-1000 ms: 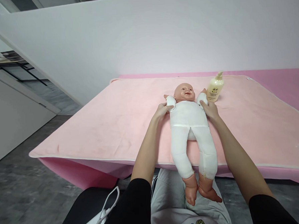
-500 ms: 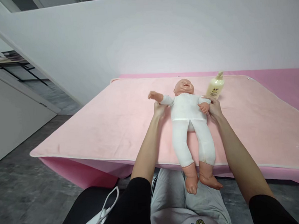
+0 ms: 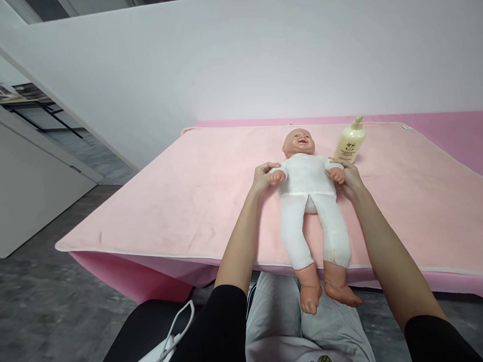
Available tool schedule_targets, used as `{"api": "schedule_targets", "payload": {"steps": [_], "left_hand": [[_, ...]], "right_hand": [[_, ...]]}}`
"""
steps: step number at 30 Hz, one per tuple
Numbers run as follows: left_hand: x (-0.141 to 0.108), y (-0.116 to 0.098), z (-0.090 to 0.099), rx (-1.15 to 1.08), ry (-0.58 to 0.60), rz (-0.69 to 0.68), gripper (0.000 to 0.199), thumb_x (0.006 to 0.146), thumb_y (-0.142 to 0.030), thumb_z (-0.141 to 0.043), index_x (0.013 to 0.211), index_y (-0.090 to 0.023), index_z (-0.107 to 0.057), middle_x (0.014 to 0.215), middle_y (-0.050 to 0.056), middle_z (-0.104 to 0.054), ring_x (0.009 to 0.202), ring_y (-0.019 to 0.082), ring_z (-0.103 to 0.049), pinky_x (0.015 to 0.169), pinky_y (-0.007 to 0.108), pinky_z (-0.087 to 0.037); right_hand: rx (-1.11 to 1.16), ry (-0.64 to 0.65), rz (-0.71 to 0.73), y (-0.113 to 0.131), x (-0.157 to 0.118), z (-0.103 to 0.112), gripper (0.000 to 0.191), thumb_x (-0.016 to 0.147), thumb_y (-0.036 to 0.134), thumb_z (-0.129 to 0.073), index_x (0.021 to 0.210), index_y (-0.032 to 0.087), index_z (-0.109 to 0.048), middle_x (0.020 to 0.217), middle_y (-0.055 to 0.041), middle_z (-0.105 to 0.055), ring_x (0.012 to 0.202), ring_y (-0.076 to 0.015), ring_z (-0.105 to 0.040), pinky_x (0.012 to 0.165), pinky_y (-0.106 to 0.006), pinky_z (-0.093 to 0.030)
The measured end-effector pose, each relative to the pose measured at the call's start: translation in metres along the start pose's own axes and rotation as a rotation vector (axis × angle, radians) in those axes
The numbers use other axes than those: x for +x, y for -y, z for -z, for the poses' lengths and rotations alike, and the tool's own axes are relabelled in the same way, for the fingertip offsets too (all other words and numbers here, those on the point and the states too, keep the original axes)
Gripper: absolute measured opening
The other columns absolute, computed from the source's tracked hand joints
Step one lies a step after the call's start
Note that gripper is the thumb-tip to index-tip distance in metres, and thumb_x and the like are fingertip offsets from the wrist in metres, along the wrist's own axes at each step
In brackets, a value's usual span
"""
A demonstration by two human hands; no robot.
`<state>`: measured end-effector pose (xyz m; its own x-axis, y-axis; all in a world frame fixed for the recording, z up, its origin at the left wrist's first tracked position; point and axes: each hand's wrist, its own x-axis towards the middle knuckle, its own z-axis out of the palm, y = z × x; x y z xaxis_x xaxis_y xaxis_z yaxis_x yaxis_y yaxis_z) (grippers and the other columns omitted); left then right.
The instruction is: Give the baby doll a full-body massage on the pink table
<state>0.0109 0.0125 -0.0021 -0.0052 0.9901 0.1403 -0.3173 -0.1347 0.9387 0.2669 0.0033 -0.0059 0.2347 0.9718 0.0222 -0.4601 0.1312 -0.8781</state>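
While the doll (image 3: pixel 307 177) lies face-up on the pink blanket (image 3: pixel 165 201), we grip its arms (image 3: pixel 329 164) — left hand (image 3: pixel 261 180) and right hand (image 3: pixel 351 179), fingers (image 3: pixel 270 165) curled around each.

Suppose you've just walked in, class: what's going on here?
A person's left hand and right hand hold a doll by its arms, one each. It lies face up on a pink blanket, feet past the near edge. A pump bottle is just beyond the right hand.
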Motion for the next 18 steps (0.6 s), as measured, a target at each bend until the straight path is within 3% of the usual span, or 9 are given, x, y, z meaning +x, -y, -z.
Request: {"api": "schedule_targets", "payload": {"steps": [3, 7, 13, 15, 18], "left_hand": [[0.001, 0.007, -0.004, -0.098, -0.114, 0.05, 0.025, 0.049, -0.01, -0.072, 0.072, -0.015, -0.064, 0.069, 0.0, -0.064, 0.068, 0.013, -0.062, 0.067, 0.026, -0.047], [0.004, 0.011, -0.008, -0.225, -0.238, 0.075, 0.029, 0.05, -0.002, -0.069, 0.074, -0.014, -0.06, 0.07, 0.002, -0.066, 0.071, 0.015, -0.064, 0.071, 0.029, -0.05], [0.005, 0.002, -0.013, -0.433, -0.36, 0.171, 0.016, 0.07, -0.001, -0.06, 0.078, -0.015, -0.058, 0.07, 0.001, -0.065, 0.076, 0.013, -0.064, 0.079, 0.027, -0.052], [0.005, -0.001, -0.014, -0.507, -0.355, 0.236, 0.015, 0.075, -0.001, -0.055, 0.079, -0.015, -0.059, 0.071, 0.001, -0.064, 0.077, 0.012, -0.064, 0.079, 0.023, -0.052], [0.006, -0.004, -0.013, -0.573, -0.337, 0.312, 0.013, 0.081, -0.003, -0.052, 0.081, -0.014, -0.06, 0.073, 0.003, -0.065, 0.08, 0.012, -0.065, 0.08, 0.021, -0.052]], "right_hand": [[0.044, 0.021, -0.084, 0.008, -0.006, -0.005, 0.022, 0.063, 0.008, -0.055, 0.081, 0.016, -0.064, 0.085, -0.0018, -0.065, 0.073, -0.0099, -0.061, 0.062, -0.019, -0.052], [0.256, 0.018, -0.118, 0.017, -0.008, -0.011, 0.021, 0.074, 0.011, -0.047, 0.085, 0.02, -0.062, 0.081, 0.0036, -0.063, 0.067, -0.0066, -0.057, 0.06, -0.017, -0.048], [0.493, -0.088, -0.155, 0.023, -0.01, -0.017, 0.022, 0.074, 0.009, -0.032, 0.073, 0.019, -0.051, 0.056, 0.0029, -0.045, 0.042, -0.0079, -0.037, 0.039, -0.017, -0.033], [0.49, -0.111, -0.17, 0.022, -0.012, -0.016, 0.015, 0.071, 0.011, -0.034, 0.068, 0.019, -0.045, 0.054, 0.0025, -0.041, 0.041, -0.0087, -0.034, 0.039, -0.019, -0.034], [0.485, -0.122, -0.165, 0.02, -0.014, -0.014, 0.008, 0.071, 0.015, -0.037, 0.071, 0.019, -0.044, 0.062, 0.0006, -0.048, 0.049, -0.0102, -0.043, 0.048, -0.023, -0.046]]}}
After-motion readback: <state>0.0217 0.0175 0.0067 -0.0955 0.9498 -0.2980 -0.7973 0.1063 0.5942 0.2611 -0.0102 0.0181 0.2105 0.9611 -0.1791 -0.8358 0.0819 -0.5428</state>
